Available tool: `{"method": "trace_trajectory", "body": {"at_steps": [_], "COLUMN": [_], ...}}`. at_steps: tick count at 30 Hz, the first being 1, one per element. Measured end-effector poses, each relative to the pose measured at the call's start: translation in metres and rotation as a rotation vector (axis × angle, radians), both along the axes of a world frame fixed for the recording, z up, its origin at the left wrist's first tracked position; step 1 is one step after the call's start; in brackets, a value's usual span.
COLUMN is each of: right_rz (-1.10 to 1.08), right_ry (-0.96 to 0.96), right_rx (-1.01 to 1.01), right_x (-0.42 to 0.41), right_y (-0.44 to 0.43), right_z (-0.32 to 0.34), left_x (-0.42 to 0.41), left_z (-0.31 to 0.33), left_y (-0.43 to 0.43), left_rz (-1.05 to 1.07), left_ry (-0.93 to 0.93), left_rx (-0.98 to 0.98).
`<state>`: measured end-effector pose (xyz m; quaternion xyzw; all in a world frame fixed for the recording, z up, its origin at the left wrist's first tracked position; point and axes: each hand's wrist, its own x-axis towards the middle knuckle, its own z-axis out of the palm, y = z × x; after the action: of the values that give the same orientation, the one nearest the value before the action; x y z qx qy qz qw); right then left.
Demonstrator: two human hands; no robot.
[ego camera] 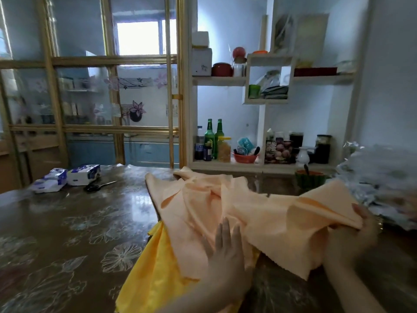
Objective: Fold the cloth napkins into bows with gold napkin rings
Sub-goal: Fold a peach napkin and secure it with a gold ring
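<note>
Spreading looks to be the step: your left hand (225, 247) presses the peach napkin (237, 206) on the table (67, 222), fingers straight, your right hand (358, 227) pinches its edge; next, smooth it square

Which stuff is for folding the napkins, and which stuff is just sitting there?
For the job: peach napkin, yellow napkin under it, left hand pressing the peach one, right hand gripping its edge.
Just lying about: scissors, tissue packs, green bottles, watermelon bowl.
</note>
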<state>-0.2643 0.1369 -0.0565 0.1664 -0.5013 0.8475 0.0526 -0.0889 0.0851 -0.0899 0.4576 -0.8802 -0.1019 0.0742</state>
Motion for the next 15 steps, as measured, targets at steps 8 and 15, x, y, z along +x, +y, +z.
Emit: {"method": "trace_trajectory", "body": {"at_steps": [8,15], "right_rz": [0.513,0.749], "right_ry": [0.122,0.200], "right_rx": [0.388,0.504], "right_x": [0.025,0.049], "right_y": [-0.008,0.002], "right_z": [-0.014,-0.023], "left_x": [0.003,0.059], "left_z": [-0.015,-0.019], "left_y": [-0.062,-0.132], "left_rz": [0.178,0.370], "left_ry": [-0.072,-0.014], "left_rx": [0.189,0.102]}}
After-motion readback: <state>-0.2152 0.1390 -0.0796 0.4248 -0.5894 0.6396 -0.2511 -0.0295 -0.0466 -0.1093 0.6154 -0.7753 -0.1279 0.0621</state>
